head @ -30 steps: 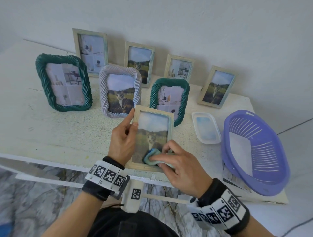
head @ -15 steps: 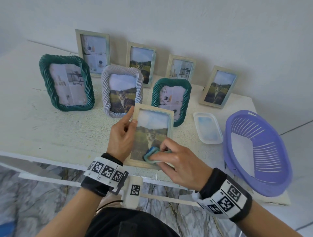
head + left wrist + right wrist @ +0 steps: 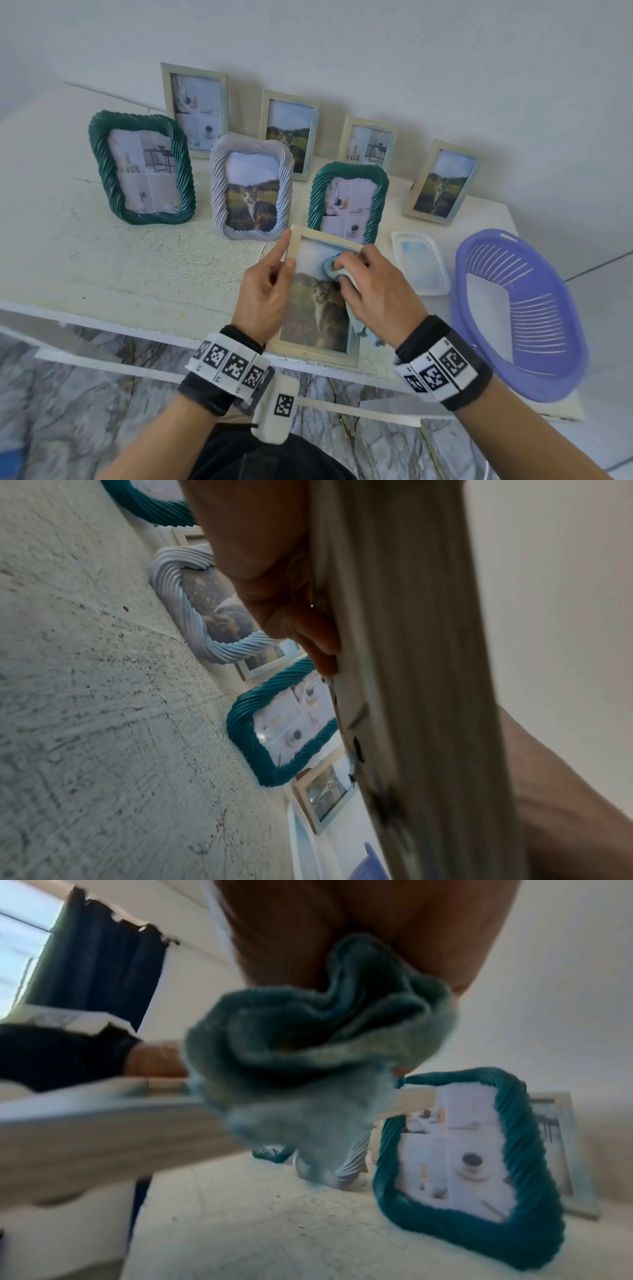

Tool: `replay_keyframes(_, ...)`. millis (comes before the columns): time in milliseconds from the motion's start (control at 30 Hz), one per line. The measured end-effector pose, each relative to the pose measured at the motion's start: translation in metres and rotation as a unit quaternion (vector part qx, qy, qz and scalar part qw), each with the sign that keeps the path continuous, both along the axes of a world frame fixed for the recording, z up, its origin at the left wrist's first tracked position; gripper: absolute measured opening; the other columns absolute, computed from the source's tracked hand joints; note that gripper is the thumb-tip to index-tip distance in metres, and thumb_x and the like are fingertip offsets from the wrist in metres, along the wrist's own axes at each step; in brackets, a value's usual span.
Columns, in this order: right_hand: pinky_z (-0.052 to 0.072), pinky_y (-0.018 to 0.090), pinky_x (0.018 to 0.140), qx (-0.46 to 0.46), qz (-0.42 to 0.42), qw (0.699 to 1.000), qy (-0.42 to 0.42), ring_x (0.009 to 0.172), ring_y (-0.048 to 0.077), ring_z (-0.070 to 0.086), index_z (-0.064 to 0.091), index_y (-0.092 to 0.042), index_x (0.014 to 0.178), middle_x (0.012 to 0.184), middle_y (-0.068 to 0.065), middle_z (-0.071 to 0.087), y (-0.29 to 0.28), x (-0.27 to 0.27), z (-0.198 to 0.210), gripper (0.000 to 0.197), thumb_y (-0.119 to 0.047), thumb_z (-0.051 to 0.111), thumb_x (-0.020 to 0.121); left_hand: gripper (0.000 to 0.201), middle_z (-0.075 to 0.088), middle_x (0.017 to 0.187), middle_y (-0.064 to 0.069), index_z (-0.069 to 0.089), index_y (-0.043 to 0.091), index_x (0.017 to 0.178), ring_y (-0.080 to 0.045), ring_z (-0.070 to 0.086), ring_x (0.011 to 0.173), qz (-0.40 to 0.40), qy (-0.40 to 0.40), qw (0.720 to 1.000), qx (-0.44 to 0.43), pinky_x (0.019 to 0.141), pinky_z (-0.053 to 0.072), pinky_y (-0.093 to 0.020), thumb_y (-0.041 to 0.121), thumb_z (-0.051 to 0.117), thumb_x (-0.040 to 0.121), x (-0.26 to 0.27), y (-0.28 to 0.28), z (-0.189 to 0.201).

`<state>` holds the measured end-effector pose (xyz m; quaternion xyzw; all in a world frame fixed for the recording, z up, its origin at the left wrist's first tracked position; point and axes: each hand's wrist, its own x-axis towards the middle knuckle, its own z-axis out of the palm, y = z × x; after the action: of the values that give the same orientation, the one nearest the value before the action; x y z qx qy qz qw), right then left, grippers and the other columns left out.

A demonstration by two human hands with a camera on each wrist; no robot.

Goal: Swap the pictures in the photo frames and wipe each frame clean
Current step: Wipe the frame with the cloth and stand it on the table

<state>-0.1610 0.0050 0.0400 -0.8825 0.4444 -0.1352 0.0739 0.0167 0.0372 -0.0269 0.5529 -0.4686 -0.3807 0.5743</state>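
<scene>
My left hand (image 3: 265, 294) holds the left side of the wood frame (image 3: 318, 353), thumb on the front, fingers behind it. My right hand (image 3: 373, 291) squeezes a bunched blue cloth (image 3: 330, 269) and presses it on the glass near the top, over the sky of the cat picture. The frame sits tilted at the front edge of the white bench (image 3: 102, 260). Behind it stand a green twisty frame (image 3: 347, 202) and a pale twisty frame (image 3: 251, 195). A purple basket (image 3: 520, 315) sits on my right, near a small white tray (image 3: 419, 263).
</scene>
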Motion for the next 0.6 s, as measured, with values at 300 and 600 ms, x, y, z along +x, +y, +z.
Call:
replay_keyframes(300, 0.045, 0.027, 0.069, 0.074, 0.029, 0.990, -0.115, 0.078, 0.019, 0.055, 0.061, -0.016, 0.114, 0.097, 0.003, 0.052, 0.035, 0.014, -0.011, 0.022, -0.018, 0.057, 0.092, 0.044, 0.046, 0.064, -0.001, 0.047, 0.026, 0.141, -0.010, 0.036, 0.056, 0.001, -0.006, 1.000, -0.010, 0.053, 0.035, -0.026, 0.014, 0.050, 0.099, 0.002, 0.005, 0.000)
replay_keyframes(600, 0.047, 0.033, 0.075, 0.161, 0.131, 0.977, -0.047, 0.087, 0.011, 0.051, 0.065, -0.023, 0.115, 0.101, -0.006, 0.051, 0.056, 0.004, -0.006, 0.027, -0.026, 0.049, 0.094, 0.050, 0.041, 0.063, -0.006, 0.047, 0.034, 0.141, -0.016, 0.036, 0.056, 0.011, 0.001, 1.000, -0.010, 0.054, 0.036, -0.032, 0.039, 0.048, 0.092, 0.008, 0.010, -0.012)
